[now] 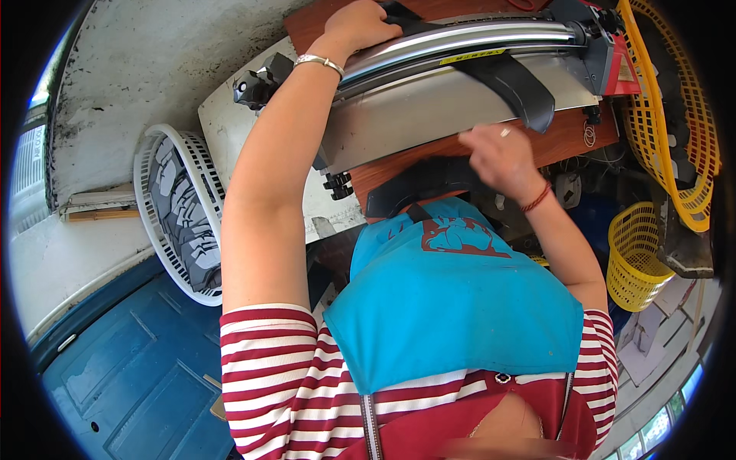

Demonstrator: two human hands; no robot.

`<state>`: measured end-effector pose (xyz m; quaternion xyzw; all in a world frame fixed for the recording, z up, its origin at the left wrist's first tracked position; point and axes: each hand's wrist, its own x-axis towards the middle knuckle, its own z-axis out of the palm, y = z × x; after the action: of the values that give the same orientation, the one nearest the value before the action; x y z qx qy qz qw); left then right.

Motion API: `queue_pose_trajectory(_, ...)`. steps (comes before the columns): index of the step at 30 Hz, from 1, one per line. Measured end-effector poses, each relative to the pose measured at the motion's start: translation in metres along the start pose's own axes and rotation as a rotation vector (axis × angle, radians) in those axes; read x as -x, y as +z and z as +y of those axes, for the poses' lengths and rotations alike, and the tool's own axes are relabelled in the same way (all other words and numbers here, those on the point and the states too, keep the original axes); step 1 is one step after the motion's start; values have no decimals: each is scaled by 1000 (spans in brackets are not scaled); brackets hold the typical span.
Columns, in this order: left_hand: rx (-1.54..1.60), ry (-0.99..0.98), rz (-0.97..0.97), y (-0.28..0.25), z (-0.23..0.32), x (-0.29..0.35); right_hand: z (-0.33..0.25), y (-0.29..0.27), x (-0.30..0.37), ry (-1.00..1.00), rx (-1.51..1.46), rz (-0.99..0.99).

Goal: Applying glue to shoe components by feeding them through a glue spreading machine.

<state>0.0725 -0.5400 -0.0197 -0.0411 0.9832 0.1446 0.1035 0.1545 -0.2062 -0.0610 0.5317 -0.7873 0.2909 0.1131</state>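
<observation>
Over the far side of a roller machine [468,37] with long shiny steel rollers, my left hand [362,26] grips a black flat piece [406,17], its fingers bent and close together. From the near side of the rollers a curved black strip [510,86] hangs over the steel plate [414,126]. Just below that strip's end, my right hand [502,157] is raised with curled fingers. Its fingertips are blurred, and nothing held shows there. Between the machine and my blue apron [460,307], more curved black pieces [422,182] lie at the table's near edge.
A white basket [146,199] full of grey-black pieces stands at left, beside a blue panelled door [146,345]. At right are a yellow basket [652,115] holding dark pieces and a smaller yellow basket [636,261] lower down. The brown tabletop [583,138] reaches around the machine.
</observation>
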Motion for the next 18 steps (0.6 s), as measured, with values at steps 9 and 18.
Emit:
queue_pose_trajectory(9, 690, -265, 323, -49, 28, 12, -12, 118, 82, -119, -93, -344)
queue_pose_trajectory(18, 799, -211, 574, -87, 24, 41, -30, 4, 31, 92, -253, -123)
